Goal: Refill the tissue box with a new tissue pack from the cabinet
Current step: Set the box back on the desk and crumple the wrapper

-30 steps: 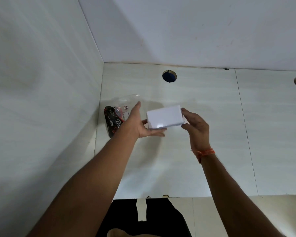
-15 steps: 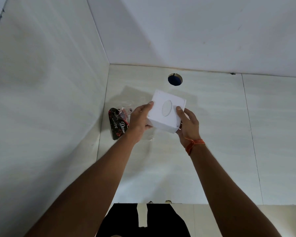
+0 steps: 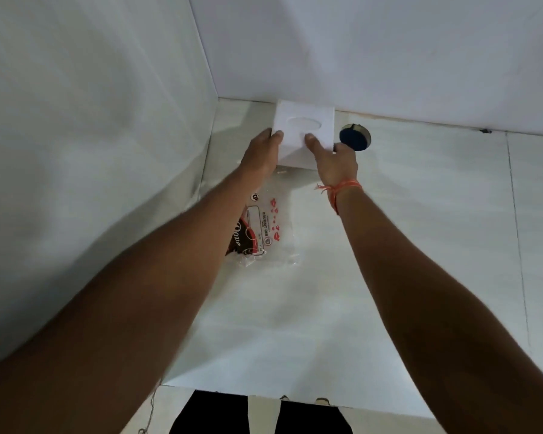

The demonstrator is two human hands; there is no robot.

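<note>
You're now pushing the box (image 3: 304, 133), gripped by your left hand (image 3: 261, 153) and right hand (image 3: 333, 161), back against the wall (image 3: 389, 57), beyond the wrapper (image 3: 268, 227), so you're finishing the refill.

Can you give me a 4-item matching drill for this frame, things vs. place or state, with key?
Things:
1. tissue box
2. plastic wrapper
3. round hole
4. orange thread band

Places or states:
A. tied round the right wrist
B. lying flat on the counter, partly under the left forearm
C. held by the left hand and right hand, near the back wall
D. in the counter, just right of the box

Pairs: 1-C, 2-B, 3-D, 4-A
</note>
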